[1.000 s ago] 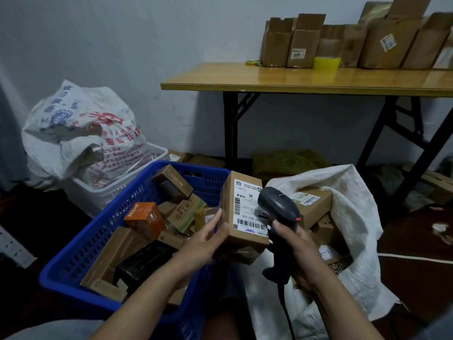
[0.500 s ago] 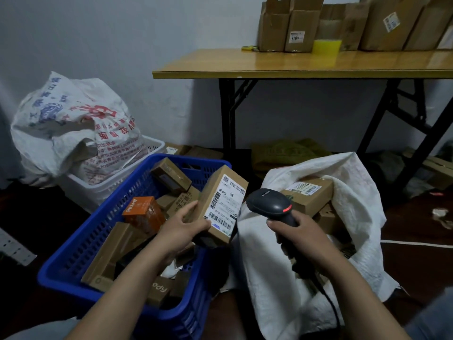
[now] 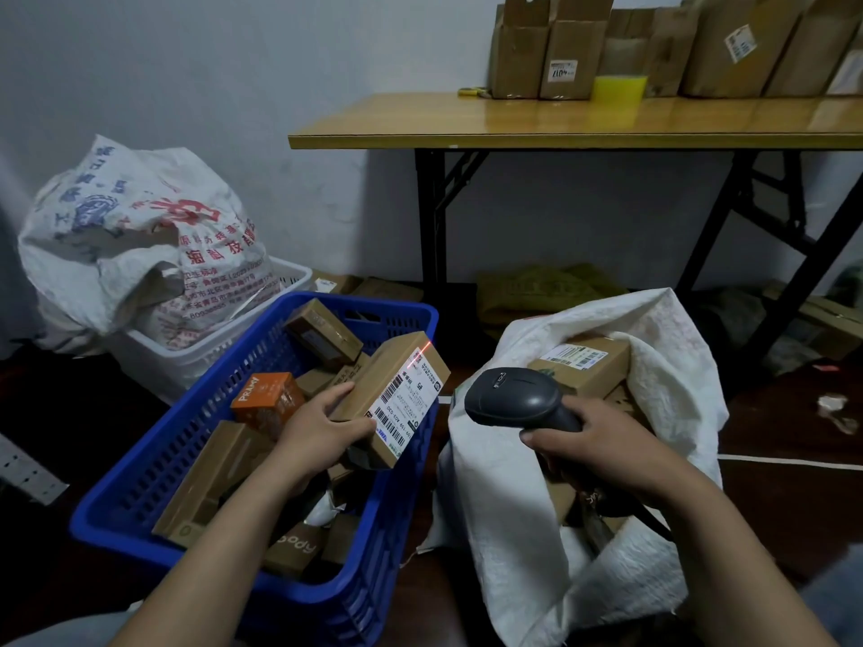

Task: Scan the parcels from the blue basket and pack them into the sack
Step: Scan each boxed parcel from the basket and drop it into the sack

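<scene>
Head view, left fingers (image 3: 340,393) clamping rectangular cardboard parcel (image 3: 384,378), right fingers (image 3: 553,442) gripping rounded black scanner (image 3: 518,399)

Quick count: one blue basket (image 3: 149,464), one white basket (image 3: 187,364), one open sack (image 3: 504,530), one printed sack (image 3: 130,235), one scanner (image 3: 518,399), one surface (image 3: 560,128).

Labelled brown parcel (image 3: 387,389) tilted over blue basket (image 3: 154,459), beside white sack (image 3: 504,530).

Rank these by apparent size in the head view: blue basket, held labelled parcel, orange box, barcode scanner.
1. blue basket
2. labelled parcel
3. barcode scanner and orange box look alike; the scanner's handle is hidden in the right hand, so I leave them unranked.
</scene>
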